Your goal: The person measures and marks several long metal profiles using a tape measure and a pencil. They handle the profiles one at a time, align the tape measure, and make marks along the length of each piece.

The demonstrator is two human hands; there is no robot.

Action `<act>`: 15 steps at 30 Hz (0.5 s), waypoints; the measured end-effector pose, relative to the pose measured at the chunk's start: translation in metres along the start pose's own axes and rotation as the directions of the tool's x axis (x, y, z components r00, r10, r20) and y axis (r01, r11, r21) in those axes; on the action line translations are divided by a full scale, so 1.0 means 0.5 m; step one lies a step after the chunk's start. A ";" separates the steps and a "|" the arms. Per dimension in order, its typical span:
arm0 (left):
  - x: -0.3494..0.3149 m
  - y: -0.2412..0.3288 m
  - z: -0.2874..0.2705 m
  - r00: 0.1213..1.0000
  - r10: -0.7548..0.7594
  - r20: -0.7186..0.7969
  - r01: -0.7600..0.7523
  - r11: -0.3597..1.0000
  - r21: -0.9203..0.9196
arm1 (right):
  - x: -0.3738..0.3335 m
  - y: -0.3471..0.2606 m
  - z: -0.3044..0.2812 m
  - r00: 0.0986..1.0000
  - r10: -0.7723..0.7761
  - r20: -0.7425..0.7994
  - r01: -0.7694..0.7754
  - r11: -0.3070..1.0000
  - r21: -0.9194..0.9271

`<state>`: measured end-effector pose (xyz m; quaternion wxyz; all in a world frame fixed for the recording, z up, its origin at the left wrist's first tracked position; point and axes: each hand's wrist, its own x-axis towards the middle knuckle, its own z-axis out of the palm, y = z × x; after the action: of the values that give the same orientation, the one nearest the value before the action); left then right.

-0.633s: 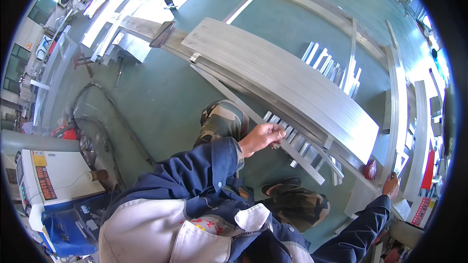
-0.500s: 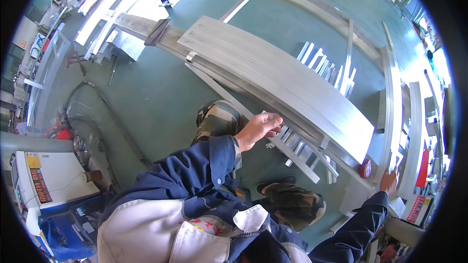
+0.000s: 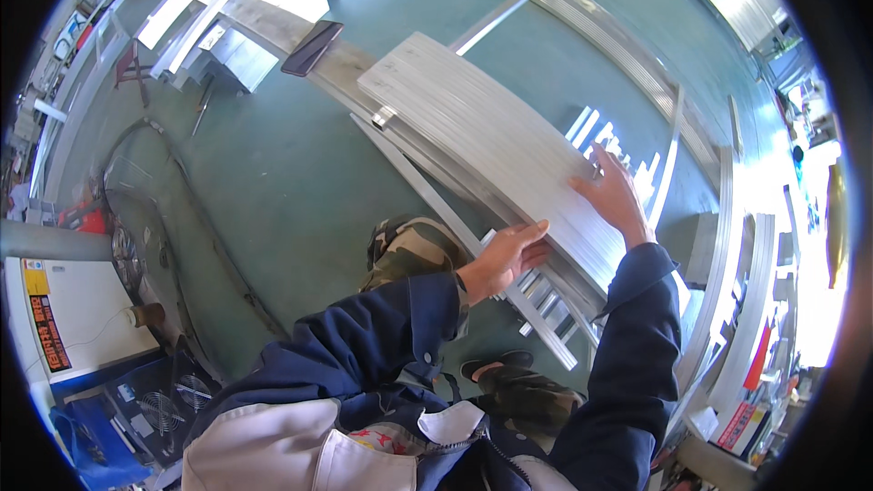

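A wide, ribbed aluminium plank (image 3: 482,114) lies slantwise in front of me on a metal beam (image 3: 350,68). At its near edge is my left hand (image 3: 505,262), closed, thumb along the edge and fingers curled below it. My right hand (image 3: 616,195) is at the plank's far edge with thumb and fingers apart; the thumb tip meets the top face, and I cannot tell whether the other fingers touch. A small piece of square metal tube (image 3: 384,116) sits by the plank's near left end. Beyond the right hand stand several short, shiny metal bars (image 3: 587,127).
A dark flat phone-like object (image 3: 312,47) lies on the beam. Long aluminium profiles (image 3: 718,255) run along the right. Below the plank, a narrow bar (image 3: 427,195) crosses near my knees. At left are a hose (image 3: 214,227) on the floor and a white machine cabinet (image 3: 86,314).
My right hand has come from the far right profiles to the plank's far edge. My left hand has shifted slightly right and down along the near edge. The view has turned a little.
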<state>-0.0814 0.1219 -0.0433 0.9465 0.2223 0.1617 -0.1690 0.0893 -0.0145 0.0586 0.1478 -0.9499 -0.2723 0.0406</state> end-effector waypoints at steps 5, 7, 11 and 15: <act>0.016 0.006 -0.003 0.999 0.007 -0.038 -0.012 0.991 -0.132 | 0.119 0.008 0.019 0.932 0.059 0.357 -0.139 0.969 0.203; 0.017 0.007 0.001 0.999 0.023 -0.037 -0.029 0.985 -0.173 | 0.138 0.020 0.015 0.881 0.110 0.460 -0.222 0.955 0.197; 0.025 0.004 0.006 0.997 0.025 -0.068 -0.038 0.979 -0.199 | 0.145 0.052 0.029 0.801 0.067 0.595 -0.299 0.906 0.300; 0.030 0.004 0.007 0.996 0.043 -0.081 -0.057 0.982 -0.182 | 0.147 0.059 0.036 0.782 0.043 0.622 -0.348 0.857 0.379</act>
<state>-0.0663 0.1183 -0.0452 0.9601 0.1439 0.2072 -0.1207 0.1637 0.0053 0.0330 0.2776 -0.8465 -0.1824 0.4160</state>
